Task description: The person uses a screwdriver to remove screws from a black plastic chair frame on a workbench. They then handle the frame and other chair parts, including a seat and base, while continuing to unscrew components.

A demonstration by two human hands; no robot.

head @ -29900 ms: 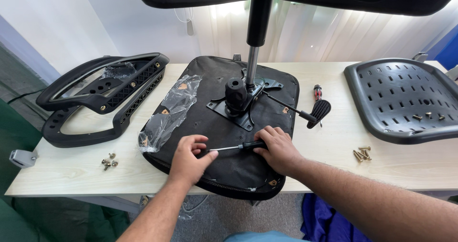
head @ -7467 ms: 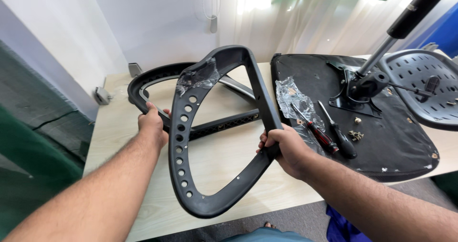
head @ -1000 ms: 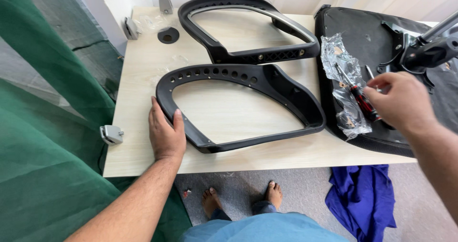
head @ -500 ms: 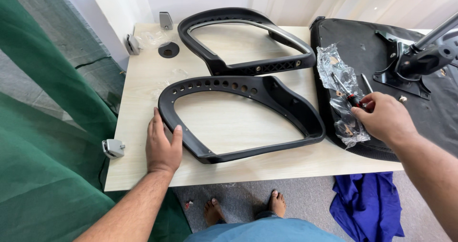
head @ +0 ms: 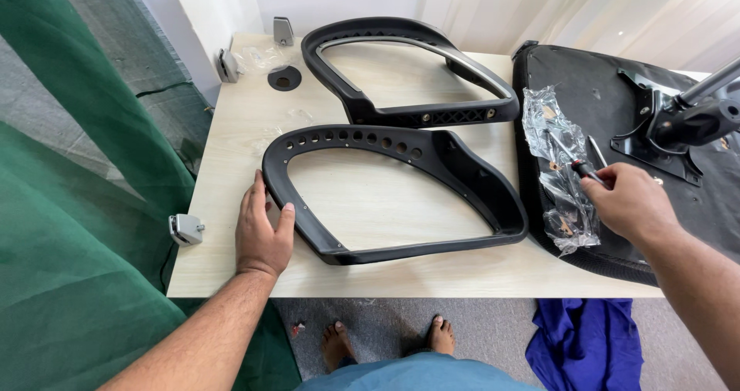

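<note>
The left hand (head: 262, 233) lies flat on the wooden table (head: 231, 152), fingers spread loosely, thumb and palm edge touching the outer left curve of the near black armrest frame (head: 462, 179); nothing is gripped in it. That frame lies flat near the table's front edge, its row of round holes along the far side, its right end just beside the upturned seat base (head: 617, 114). The right hand (head: 628, 206) rests over the seat base, fingers curled shut around the handle of a screwdriver (head: 574, 160); the shaft projects up and to the left over a crumpled clear plastic bag (head: 559, 167) lying on the seat's left edge; a second slim tool lies just beside it. The second armrest frame (head: 408, 67) lies farther back on the table, well apart from both hands. A metal mechanism with a column (head: 686, 117) stands on the seat base, to the right of the right hand. A blue cloth (head: 590, 341) lies on the floor below the table edge.
</note>
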